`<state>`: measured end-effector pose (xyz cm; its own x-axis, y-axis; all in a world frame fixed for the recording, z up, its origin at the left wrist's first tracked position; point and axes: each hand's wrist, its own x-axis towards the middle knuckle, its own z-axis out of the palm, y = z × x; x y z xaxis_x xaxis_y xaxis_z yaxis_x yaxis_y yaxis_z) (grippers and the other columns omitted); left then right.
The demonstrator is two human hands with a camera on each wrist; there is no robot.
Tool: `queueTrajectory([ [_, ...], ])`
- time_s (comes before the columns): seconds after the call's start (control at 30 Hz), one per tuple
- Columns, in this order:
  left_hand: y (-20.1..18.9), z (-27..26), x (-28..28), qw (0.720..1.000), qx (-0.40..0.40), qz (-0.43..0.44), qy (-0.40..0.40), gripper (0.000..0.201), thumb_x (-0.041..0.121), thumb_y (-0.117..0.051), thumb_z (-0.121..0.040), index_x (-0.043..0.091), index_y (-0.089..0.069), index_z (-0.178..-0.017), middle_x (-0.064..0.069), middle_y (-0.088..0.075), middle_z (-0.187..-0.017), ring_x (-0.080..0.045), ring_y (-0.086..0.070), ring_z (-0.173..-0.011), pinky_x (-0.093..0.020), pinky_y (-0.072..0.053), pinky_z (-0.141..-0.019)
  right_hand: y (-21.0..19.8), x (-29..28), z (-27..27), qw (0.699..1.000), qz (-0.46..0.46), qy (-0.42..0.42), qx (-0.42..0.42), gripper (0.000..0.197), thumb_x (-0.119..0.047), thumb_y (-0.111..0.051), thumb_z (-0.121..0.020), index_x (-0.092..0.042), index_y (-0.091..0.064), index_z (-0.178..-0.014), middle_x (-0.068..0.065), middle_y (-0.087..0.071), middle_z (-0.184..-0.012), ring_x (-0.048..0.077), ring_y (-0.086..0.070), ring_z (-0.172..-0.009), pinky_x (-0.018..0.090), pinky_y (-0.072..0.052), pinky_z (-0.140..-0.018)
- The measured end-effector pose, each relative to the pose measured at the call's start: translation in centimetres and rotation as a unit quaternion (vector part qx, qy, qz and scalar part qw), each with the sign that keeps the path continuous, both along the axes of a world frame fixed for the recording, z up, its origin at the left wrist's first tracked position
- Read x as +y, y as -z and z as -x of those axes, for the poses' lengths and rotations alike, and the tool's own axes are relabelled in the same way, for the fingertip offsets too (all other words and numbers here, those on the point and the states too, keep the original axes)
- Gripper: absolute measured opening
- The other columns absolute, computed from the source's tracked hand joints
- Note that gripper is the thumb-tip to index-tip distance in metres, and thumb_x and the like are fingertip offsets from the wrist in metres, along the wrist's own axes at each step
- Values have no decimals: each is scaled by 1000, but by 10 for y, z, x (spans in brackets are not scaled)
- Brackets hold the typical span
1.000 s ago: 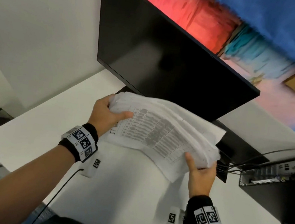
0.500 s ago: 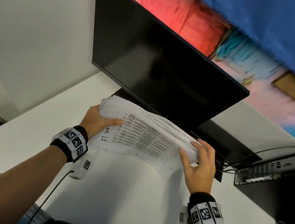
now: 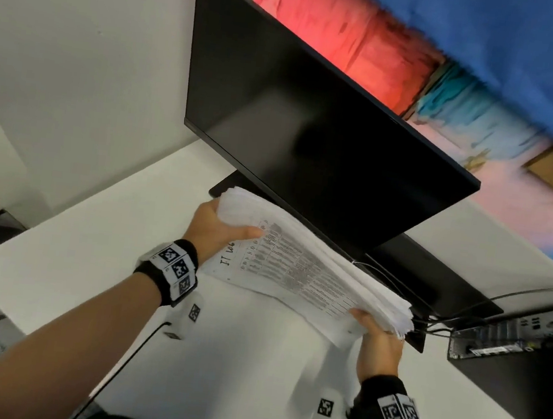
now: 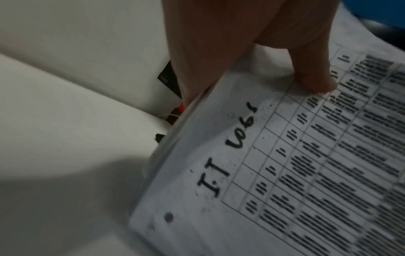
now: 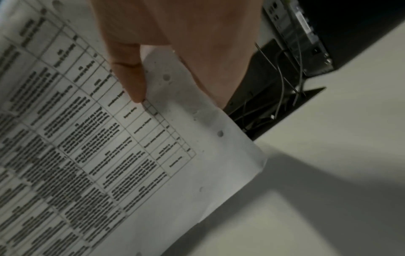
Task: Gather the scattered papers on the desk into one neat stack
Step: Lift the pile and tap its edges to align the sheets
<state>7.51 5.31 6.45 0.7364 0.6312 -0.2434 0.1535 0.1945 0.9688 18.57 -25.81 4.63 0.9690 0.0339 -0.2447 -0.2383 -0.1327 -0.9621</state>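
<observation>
Thick stack of printed papers (image 3: pixel 309 268), tilted, lifted above white desk (image 3: pixel 90 257).

Left hand (image 3: pixel 212 228) grips paper stack (image 3: pixel 313 265) at its left end, thumb on top; right hand (image 3: pixel 379 341) grips its right end.

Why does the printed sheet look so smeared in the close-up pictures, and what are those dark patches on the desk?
Left wrist view: the table text on the papers is blurred; only the handwriting reads clearly. Right wrist view: print smears toward the left edge. Both show the papers' shadow on the desk. Head view: the monitor is dark.
</observation>
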Motion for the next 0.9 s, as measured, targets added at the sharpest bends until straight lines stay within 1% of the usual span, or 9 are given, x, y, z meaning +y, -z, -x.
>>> queueTrajectory([
  [0.17,-1,6,-4,999,-9,-30,-34,30,32,-77,-82,13,-58,-95,-2,-67,-92,-20,-65,-82,-30,-54,-69,11,-8,11,997,65,-29,12,42,3,-78,-80,4,-69,-121,21,-75,-110,38,-71,-105,31,-57,-79],
  [0.27,-13,1,-15,997,-14,-5,-70,38,47,-63,-89,14,-51,-77,3,-56,-68,-14,-54,-62,-28,-47,-63,2,-1,16,996,83,-32,0,46,8,-76,-81,2,-65,-126,18,-73,-111,33,-71,-101,25,-55,-73],
  [0.33,-20,-4,-17,996,-21,5,-86,44,50,-64,-87,10,-51,-72,1,-54,-61,-13,-53,-56,-27,-48,-61,-5,2,18,997,63,-29,-19,53,5,-78,-80,-4,-63,-130,14,-74,-115,27,-71,-102,31,-59,-81],
  [0.43,-26,-10,-16,995,-27,-5,-93,53,51,-67,-83,0,-55,-74,-8,-56,-65,-23,-55,-62,-34,-49,-65,-16,4,25,999,5,-26,-47,54,-9,-82,-81,-11,-61,-132,5,-74,-115,13,-75,-99,26,-60,-82],
  [0.53,-30,-17,-15,994,-13,-19,-110,46,53,-65,-82,11,-51,-69,-8,-52,-63,-23,-51,-62,-35,-46,-66,-29,11,31,997,-37,-5,-66,17,-28,-65,-96,-16,-64,-109,1,-69,-99,3,-71,-79,26,-56,-77],
  [0.67,-31,-20,-15,991,19,-55,-121,29,36,-57,-82,7,-61,-80,-16,-71,-85,-34,-68,-79,-47,-56,-79,-36,21,33,993,-74,57,-77,37,-39,-48,-104,-9,-67,-99,-6,-67,-84,-7,-68,-68,20,-48,-74],
  [0.73,-29,-20,-16,990,6,-62,-125,35,39,-57,-86,4,-63,-90,-14,-72,-92,-30,-69,-85,-43,-56,-79,-35,24,31,991,-75,65,-89,30,-37,-48,-105,-18,-65,-89,-2,-68,-87,1,-68,-75,24,-49,-77],
  [0.8,-29,-18,-17,989,4,-83,-125,42,50,-61,-87,8,-61,-87,-5,-69,-82,-17,-64,-73,-31,-53,-69,-35,26,30,991,-58,69,-101,24,-29,-50,-103,-20,-63,-86,6,-66,-91,18,-64,-85,32,-50,-80],
  [0.9,-27,-17,-18,986,20,-106,-124,35,47,-65,-87,13,-59,-79,-1,-65,-74,-13,-60,-66,-27,-48,-65,-33,25,27,990,-54,84,-99,19,-17,-47,-97,-18,-57,-81,4,-59,-85,22,-56,-83,36,-44,-78],
])
